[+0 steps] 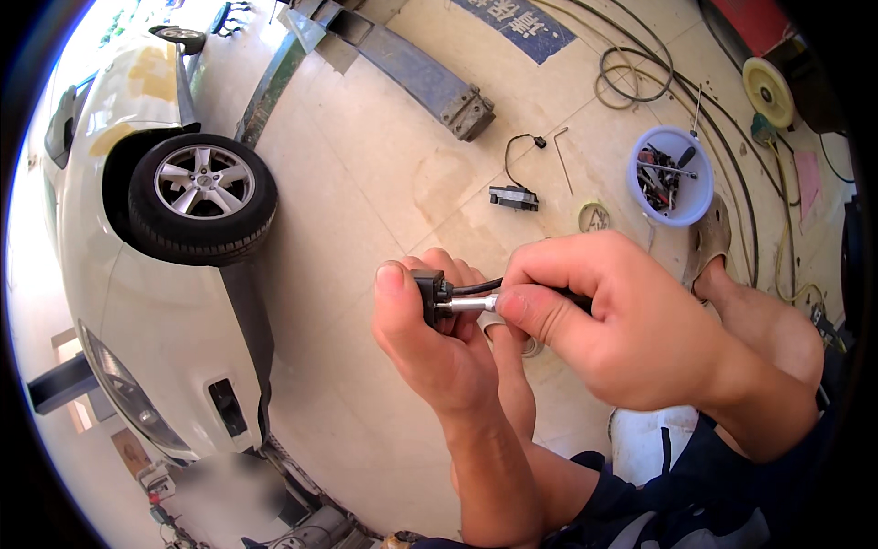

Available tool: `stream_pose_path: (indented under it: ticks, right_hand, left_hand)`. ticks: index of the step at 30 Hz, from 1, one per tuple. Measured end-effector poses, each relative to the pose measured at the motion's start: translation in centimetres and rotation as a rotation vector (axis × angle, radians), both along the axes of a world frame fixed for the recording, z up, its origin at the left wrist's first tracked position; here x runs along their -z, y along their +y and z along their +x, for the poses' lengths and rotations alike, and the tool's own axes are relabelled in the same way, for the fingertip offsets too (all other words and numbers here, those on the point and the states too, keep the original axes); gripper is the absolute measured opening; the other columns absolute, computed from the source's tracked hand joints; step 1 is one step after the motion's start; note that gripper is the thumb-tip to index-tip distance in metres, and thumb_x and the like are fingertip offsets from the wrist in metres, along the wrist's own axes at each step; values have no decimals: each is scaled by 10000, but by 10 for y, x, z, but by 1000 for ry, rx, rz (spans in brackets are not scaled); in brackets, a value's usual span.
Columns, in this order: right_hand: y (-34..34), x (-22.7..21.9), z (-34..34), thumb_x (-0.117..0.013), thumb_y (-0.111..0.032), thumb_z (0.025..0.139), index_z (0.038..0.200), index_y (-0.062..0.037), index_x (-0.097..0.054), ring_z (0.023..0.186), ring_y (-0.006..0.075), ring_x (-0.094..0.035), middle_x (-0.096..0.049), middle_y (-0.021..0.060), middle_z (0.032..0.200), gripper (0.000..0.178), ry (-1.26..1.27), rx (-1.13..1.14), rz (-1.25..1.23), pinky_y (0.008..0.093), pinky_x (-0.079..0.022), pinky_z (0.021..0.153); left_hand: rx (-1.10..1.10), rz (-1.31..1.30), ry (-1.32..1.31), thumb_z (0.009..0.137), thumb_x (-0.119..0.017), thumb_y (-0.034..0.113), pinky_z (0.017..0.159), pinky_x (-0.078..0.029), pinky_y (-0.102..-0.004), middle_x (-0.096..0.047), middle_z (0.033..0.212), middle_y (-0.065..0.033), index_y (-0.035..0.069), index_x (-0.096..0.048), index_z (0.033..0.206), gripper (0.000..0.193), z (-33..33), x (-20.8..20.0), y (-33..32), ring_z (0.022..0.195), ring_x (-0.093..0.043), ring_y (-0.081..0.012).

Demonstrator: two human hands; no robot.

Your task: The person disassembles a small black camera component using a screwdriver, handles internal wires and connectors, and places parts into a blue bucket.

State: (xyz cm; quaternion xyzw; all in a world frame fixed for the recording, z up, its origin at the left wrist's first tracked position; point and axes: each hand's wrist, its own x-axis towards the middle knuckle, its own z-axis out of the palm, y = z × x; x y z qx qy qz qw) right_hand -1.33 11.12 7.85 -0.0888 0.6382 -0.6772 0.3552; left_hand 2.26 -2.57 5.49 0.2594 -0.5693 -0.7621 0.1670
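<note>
Leaves room on floor (338,348) between car (174,302) at left, metal arm (402,64) at top and bucket (700,192) at right. Pinches with left hand (439,357) a black block (428,296), above floor; with right hand (622,316) a silver tool (471,304), set against block.

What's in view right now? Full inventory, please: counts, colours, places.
housing: 1, black, in left hand
cable: 1, black, between the hands
socket tool: 1, silver, in right hand, tip at housing
module: 1, black, floor ahead
bent rod: 1, grey, beside module
bucket: 1, pale lilac, floor, right
tools: several, mostly dark, in bucket
ring: at least 1, yellowish, left of bucket
hoses: several, mostly black, upper right
disc: 1, cream, upper right
pink sheet: 1, pink, far right
blue sheet: 1, dark blue, floor, top
beam: 1, blue-grey, top
car: 1, white with yellowish patches, left
wheel: 1 near, black and silver, on car
legs: 2, bare, centre and right
hands: 2, bare, centre
</note>
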Motion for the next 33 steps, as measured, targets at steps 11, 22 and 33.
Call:
stream_pose_path:
  ticks: [11, 22, 33]
  right_hand:
    - [4, -15, -12, -584, -110, 898, 775, 16, -591, 546, 134, -461, -505, 81, 604, 177, -61, -82, 33, 289, -338, 489]
    - [-11, 5, 11, -617, -16, 811, 808, -3, -568, 593, 297, -460, -463, 134, 685, 50, 740, 240, 183, 349, -354, 513]
    - [-8, -6, -6, -617, -168, 920, 693, -9, -635, 506, 33, -428, -537, -25, 555, 278, -163, 101, -48, 221, -310, 456]
  left_hand:
    - [-130, -41, -36, 926, -497, 450, 391, -170, -207, -369, 537, 42, 155, -343, 635, 442, -4, -7, 5, 438, -263, -35]
    - [-176, 7, -145, 937, -466, 412, 440, -238, -221, -381, 582, 12, 105, -371, 714, 391, -5, -10, 15, 490, -298, -56]
    - [-210, -52, -31, 924, -467, 479, 452, -234, -208, -397, 589, 24, 136, -375, 657, 444, -4, -13, 11, 499, -322, -42]
